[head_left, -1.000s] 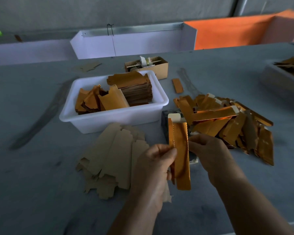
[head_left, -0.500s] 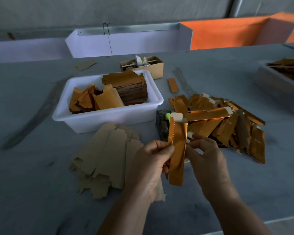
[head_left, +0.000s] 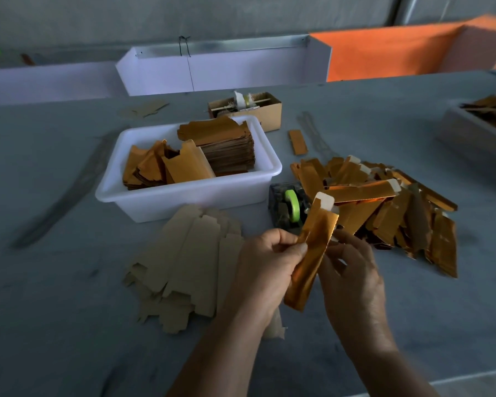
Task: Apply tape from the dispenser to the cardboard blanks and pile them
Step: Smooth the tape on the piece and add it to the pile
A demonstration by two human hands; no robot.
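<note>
Item in hand: one long, narrow, folded blank of shiny gold-orange card [head_left: 309,259], white tab at its upper end, held tilted above the grey table [head_left: 55,310], top leaning right. Left hand [head_left: 265,270]: thumb and fingers curled, pinching the blank's left edge near mid-length. Right hand [head_left: 352,270]: fingers curled at the blank's right edge; whether they pinch it or only touch it cannot be told. Just behind the blank: dark tape dispenser [head_left: 284,209] carrying a green roll of tape [head_left: 292,204], standing between a white plastic tub [head_left: 184,193] and a loose pile of folded gold-orange blanks [head_left: 384,207] on the right. Tub contents: stacked gold-faced flat card pieces [head_left: 229,150]. Left of the hands: flat spread of plain brown cardboard blanks [head_left: 184,262], lying on the table. Behind the tub: small open brown cardboard box [head_left: 269,113]. Single gold strip [head_left: 297,142] lying apart, right of the tub. Far right edge: grey tray [head_left: 470,133] holding more card, blurred.
</note>
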